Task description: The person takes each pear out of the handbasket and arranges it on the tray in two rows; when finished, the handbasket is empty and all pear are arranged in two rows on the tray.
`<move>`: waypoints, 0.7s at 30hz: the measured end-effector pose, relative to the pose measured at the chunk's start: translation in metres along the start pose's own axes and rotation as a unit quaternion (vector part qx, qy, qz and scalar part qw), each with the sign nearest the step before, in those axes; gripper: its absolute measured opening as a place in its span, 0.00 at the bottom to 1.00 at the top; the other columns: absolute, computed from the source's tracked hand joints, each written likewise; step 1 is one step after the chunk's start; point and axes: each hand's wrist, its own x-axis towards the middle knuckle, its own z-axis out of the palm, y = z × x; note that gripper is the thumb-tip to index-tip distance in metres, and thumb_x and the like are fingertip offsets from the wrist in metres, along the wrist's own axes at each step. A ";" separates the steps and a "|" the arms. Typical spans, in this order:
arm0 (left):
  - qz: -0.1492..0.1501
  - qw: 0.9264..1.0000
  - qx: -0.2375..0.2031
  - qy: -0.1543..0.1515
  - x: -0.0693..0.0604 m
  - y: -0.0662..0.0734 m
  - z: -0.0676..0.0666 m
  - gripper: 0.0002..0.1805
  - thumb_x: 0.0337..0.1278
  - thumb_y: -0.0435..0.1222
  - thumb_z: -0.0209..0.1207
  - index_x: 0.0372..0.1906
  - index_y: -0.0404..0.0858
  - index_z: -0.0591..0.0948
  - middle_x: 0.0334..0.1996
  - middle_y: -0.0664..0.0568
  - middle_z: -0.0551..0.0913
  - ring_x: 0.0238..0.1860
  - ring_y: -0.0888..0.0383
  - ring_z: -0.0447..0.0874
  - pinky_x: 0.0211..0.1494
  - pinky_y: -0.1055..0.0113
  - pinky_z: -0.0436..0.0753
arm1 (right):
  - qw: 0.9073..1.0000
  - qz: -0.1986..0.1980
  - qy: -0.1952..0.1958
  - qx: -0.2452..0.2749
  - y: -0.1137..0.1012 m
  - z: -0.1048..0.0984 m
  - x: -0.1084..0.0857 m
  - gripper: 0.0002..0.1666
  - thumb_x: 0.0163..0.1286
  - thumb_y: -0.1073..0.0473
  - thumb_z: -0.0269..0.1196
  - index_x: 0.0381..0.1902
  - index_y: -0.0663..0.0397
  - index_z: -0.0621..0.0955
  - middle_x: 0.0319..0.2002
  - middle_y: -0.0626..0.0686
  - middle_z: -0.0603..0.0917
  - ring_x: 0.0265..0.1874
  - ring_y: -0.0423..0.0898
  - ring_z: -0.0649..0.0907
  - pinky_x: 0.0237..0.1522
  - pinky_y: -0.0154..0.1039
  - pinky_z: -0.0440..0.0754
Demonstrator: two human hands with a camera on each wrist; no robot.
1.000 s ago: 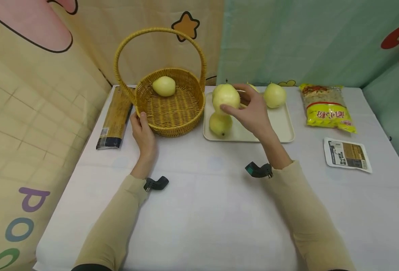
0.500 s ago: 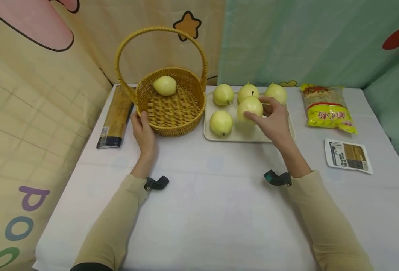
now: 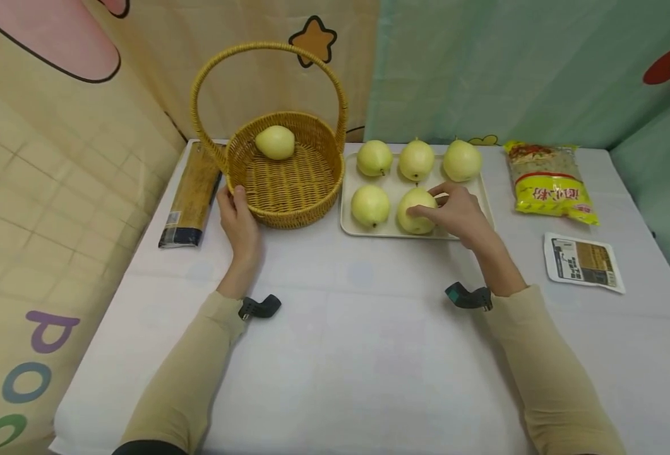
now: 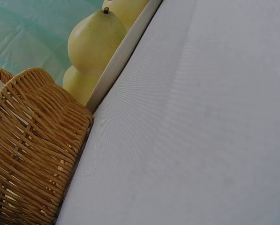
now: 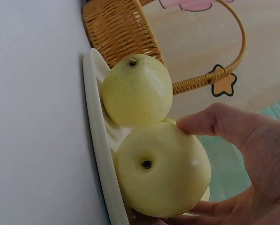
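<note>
On the near right part of the cream tray (image 3: 388,232), my right hand (image 3: 462,213) grips a pale yellow-green pear (image 3: 414,212), thumb on one side and fingers on the other. In the right wrist view this pear (image 5: 161,168) sits against a second pear (image 5: 137,91). Several more pears stand on the tray in two rows. My left hand (image 3: 240,227) holds the near left side of the woven basket (image 3: 295,221); most of its fingers are hidden by the basket wall. Inside the basket, toward the back, lies one pear (image 3: 276,143).
The basket's tall hoop handle (image 3: 266,45) rises above it. Left of the basket lies a flat brown package (image 3: 189,196). A yellow food bag (image 3: 550,183) and a small white-edged pouch (image 3: 585,260) are on the right. Curtains (image 3: 482,76) border the white table (image 3: 340,354).
My right hand has carried the pear rightward from above the tray's left part, then down onto its near right part. The left hand has stayed at the basket.
</note>
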 end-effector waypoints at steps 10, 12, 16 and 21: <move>-0.001 1.000 -0.002 -0.001 0.001 0.001 -0.001 0.28 0.84 0.51 0.43 0.74 0.37 0.68 0.66 0.41 0.76 0.65 0.50 0.75 0.66 0.63 0.71 | 0.998 -0.024 -0.062 -0.017 0.001 -0.013 -0.001 0.54 0.67 0.32 0.70 0.76 0.61 0.68 0.68 0.68 0.74 0.66 0.62 0.75 0.62 0.58 0.77; -0.001 1.000 -0.004 -0.003 0.001 0.001 -0.001 0.28 0.85 0.51 0.43 0.74 0.37 0.68 0.67 0.41 0.75 0.66 0.50 0.74 0.66 0.64 0.71 | 0.997 -0.025 -0.067 -0.016 0.000 -0.015 -0.001 0.54 0.67 0.31 0.69 0.77 0.61 0.67 0.69 0.68 0.73 0.67 0.62 0.74 0.63 0.59 0.76; -0.002 1.000 -0.004 -0.004 0.002 0.000 0.000 0.28 0.85 0.51 0.43 0.74 0.38 0.68 0.67 0.41 0.75 0.67 0.50 0.74 0.67 0.64 0.71 | 0.997 -0.023 -0.062 -0.025 0.001 -0.018 -0.001 0.55 0.68 0.29 0.67 0.78 0.61 0.67 0.72 0.69 0.72 0.71 0.63 0.72 0.66 0.62 0.75; -0.001 1.000 -0.003 -0.002 0.001 0.000 0.000 0.28 0.85 0.51 0.43 0.74 0.37 0.68 0.67 0.41 0.76 0.66 0.49 0.75 0.66 0.65 0.71 | 0.998 -0.017 -0.047 -0.026 0.002 -0.023 -0.001 0.54 0.69 0.27 0.65 0.77 0.60 0.70 0.74 0.69 0.72 0.68 0.64 0.76 0.65 0.62 0.76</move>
